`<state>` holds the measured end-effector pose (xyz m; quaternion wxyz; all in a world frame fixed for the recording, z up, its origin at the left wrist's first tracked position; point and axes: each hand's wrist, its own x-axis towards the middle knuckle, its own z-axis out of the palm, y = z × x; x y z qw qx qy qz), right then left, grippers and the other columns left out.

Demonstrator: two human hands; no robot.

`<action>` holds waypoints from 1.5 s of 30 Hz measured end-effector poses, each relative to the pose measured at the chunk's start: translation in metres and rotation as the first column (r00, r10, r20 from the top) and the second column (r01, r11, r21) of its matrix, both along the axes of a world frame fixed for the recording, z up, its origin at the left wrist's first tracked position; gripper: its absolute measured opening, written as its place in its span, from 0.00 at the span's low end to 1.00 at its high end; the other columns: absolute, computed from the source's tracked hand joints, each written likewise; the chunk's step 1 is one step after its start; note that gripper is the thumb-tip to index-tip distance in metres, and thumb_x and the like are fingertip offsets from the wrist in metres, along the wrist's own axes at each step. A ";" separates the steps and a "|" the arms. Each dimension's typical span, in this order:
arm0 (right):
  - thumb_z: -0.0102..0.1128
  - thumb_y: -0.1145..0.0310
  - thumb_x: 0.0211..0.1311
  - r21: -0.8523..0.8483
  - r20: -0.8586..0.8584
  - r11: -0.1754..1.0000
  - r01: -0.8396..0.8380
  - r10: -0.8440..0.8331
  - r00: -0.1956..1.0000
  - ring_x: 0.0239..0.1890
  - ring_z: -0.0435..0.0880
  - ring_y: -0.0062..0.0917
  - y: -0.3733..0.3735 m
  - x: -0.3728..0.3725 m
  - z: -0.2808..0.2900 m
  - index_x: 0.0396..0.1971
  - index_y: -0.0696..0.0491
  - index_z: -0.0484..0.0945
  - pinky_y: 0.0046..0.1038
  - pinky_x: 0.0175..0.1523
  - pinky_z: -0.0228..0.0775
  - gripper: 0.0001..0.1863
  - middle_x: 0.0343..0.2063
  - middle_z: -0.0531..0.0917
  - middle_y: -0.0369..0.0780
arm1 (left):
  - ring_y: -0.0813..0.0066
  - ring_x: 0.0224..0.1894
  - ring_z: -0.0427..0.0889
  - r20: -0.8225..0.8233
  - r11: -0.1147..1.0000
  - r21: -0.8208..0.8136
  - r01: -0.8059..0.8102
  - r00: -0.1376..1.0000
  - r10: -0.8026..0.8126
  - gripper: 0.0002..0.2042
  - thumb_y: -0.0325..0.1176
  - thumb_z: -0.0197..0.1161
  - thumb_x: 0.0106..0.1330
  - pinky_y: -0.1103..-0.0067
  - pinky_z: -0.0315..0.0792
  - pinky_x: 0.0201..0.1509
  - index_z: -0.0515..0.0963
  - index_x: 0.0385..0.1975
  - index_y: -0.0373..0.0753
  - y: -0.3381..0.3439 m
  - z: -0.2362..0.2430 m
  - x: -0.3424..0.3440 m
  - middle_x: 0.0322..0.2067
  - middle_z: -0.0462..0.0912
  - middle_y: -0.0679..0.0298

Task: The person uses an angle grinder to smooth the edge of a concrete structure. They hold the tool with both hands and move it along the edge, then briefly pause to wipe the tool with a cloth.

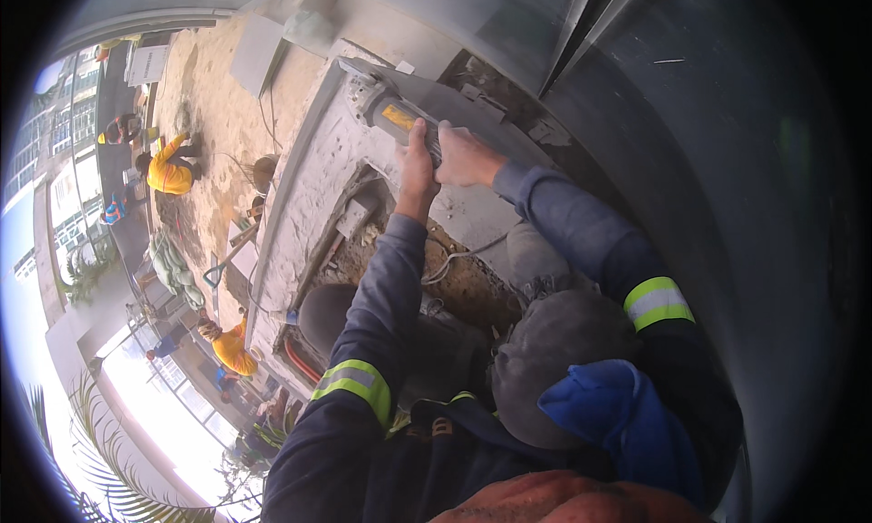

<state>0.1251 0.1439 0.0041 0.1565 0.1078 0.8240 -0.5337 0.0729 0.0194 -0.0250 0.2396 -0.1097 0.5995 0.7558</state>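
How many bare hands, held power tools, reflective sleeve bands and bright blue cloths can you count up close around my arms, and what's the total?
Bare hands: 2, the left hand and right hand
Held power tool: 1
Reflective sleeve bands: 2, the left band and right band
Bright blue cloth: 1
Total: 6

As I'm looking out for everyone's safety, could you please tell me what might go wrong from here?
If the grip of the left hand or right hand slips, the tool could jump and the hands might scrape the rough ledge. The pale cord loops near the person's knees, so a shift of the legs might snag it.
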 end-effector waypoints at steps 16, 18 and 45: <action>0.65 0.74 0.44 0.006 0.023 1.000 0.017 -0.017 1.000 0.47 0.86 0.55 0.005 0.017 0.010 0.45 0.70 0.72 0.46 0.53 0.80 0.26 0.38 0.84 0.64 | 0.73 0.37 0.85 0.133 0.996 -0.042 0.074 0.989 -0.068 0.16 0.43 0.58 0.76 0.74 0.82 0.41 0.74 0.50 0.35 0.004 0.017 0.014 0.38 0.83 0.62; 0.65 0.74 0.44 0.005 0.019 1.000 0.023 -0.023 1.000 0.47 0.86 0.55 0.007 0.025 0.012 0.44 0.70 0.72 0.46 0.52 0.80 0.25 0.38 0.84 0.64 | 0.76 0.33 0.84 0.128 0.999 -0.044 0.029 0.992 -0.023 0.14 0.42 0.59 0.76 0.77 0.80 0.36 0.74 0.47 0.36 0.011 0.021 0.025 0.35 0.82 0.65; 0.67 0.74 0.45 -0.049 0.018 0.998 0.050 -0.050 0.999 0.44 0.85 0.58 0.008 0.040 -0.003 0.41 0.66 0.70 0.48 0.49 0.79 0.23 0.35 0.84 0.62 | 0.77 0.31 0.83 0.038 0.996 -0.092 -0.014 0.999 0.017 0.14 0.41 0.62 0.74 0.78 0.79 0.34 0.75 0.46 0.35 0.007 0.002 0.040 0.35 0.82 0.65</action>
